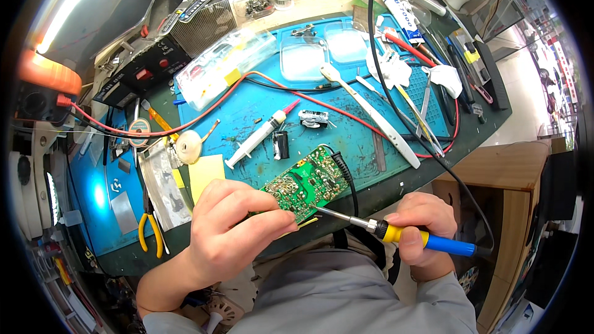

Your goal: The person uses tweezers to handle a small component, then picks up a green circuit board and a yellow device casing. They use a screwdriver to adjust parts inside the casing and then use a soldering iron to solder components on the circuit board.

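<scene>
My left hand (pixel 232 229) is closed on the near left edge of a green circuit board (pixel 307 182), solder side up, tilted over the mat's front edge. In my right hand (pixel 424 226) is a soldering iron (pixel 396 234) with a blue and yellow handle, held like a pen. The iron's tip meets the board's near edge, or comes very close to it. A black cable (pixel 342 170) leaves the board's far right corner. Beyond the board lie two black cylindrical capacitors (pixel 281 145) and a syringe (pixel 263 135) with a pink tip.
A blue work mat (pixel 241 111) covers the bench. A white brush (pixel 371 114), red and black test leads and the iron's cord cross it. Yellow-handled pliers (pixel 150 232), a solder wick spool (pixel 189 146) and yellow paper (pixel 207 175) lie left. Clear plastic boxes (pixel 303 59) stand behind.
</scene>
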Motion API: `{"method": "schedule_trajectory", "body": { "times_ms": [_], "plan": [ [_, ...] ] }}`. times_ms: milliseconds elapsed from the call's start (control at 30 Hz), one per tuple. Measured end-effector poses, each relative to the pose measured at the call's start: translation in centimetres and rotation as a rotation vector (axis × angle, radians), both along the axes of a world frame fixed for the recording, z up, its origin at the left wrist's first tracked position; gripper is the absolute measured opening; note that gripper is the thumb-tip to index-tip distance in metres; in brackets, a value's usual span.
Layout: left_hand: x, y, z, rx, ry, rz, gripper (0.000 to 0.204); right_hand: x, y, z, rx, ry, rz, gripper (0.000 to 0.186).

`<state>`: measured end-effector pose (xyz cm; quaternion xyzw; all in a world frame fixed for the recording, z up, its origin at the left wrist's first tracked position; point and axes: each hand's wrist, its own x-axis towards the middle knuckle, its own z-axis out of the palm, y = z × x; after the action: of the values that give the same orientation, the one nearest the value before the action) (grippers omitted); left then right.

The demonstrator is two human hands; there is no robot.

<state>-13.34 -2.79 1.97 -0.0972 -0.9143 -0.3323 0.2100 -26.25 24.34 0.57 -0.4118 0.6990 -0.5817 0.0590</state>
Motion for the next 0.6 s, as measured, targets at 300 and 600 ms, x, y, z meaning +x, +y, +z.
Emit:
{"method": "schedule_trajectory", "body": {
  "times_ms": [300, 600],
  "plan": [
    [-0.01, -0.35, -0.32, 0.056, -0.022, -0.004, 0.028, -0.02, 0.07, -0.1, 0.011, -0.029, -0.015, 0.009],
    [-0.1, -0.43, -0.44, 0.065, -0.024, -0.011, 0.027, -0.58, -0.15, -0.07, 0.005, -0.12, 0.007, 0.011]
  ]
}}
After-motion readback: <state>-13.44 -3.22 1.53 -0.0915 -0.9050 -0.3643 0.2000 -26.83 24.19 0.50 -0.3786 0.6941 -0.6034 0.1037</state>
